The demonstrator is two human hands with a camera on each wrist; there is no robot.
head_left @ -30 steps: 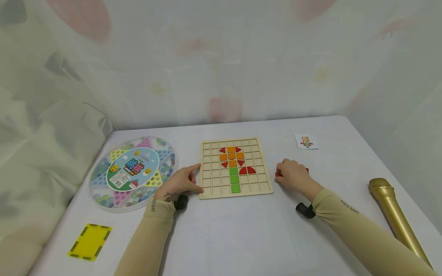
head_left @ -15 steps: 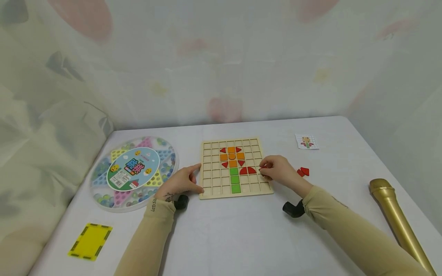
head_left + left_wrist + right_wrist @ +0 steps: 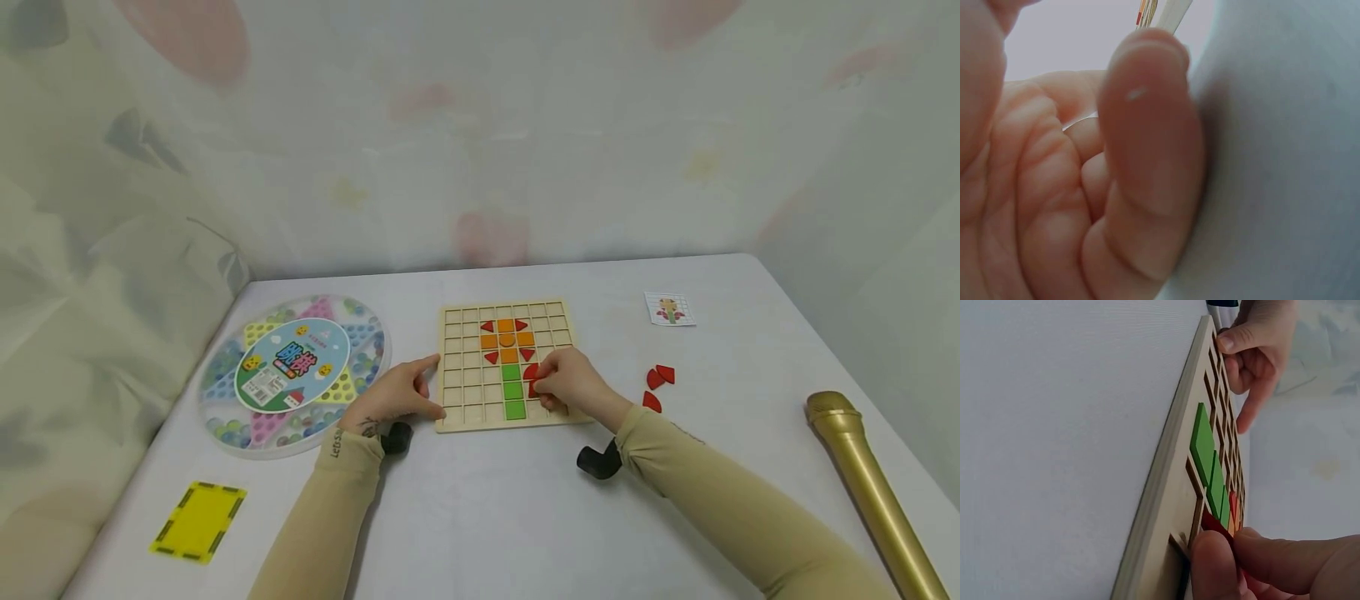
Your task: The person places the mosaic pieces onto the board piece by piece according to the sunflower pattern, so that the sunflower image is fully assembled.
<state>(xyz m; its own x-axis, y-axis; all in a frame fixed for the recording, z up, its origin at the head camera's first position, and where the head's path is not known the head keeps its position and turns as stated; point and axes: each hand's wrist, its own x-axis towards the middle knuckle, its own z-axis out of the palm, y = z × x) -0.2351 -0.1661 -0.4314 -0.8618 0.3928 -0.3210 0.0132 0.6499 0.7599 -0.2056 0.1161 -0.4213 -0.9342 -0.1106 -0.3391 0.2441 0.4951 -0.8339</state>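
Observation:
A wooden grid board [image 3: 468,392] lies mid-table, bearing orange squares [image 3: 489,342], green squares [image 3: 512,390] in a column and small red triangles [image 3: 487,327]. With thumb and index finger spread, my left hand [image 3: 392,397] touches the board's left edge; its other fingers are curled under in the left wrist view. My right hand [image 3: 572,382] is over the board's right half. Between thumb and finger it pinches a red quarter-circle piece [image 3: 1217,526], low beside the green squares. It partly covers another red piece [image 3: 531,372] on the board.
Several loose red pieces [image 3: 652,402] lie right of the board, below a small pattern card [image 3: 670,309]. A round marble game box [image 3: 292,367] stands left, with a yellow frame-edged card [image 3: 198,522] nearer. A gold microphone [image 3: 862,467] lies at right.
My right hand has come left from the loose red pieces to the board, carrying one red piece. The left hand stays at the board's edge.

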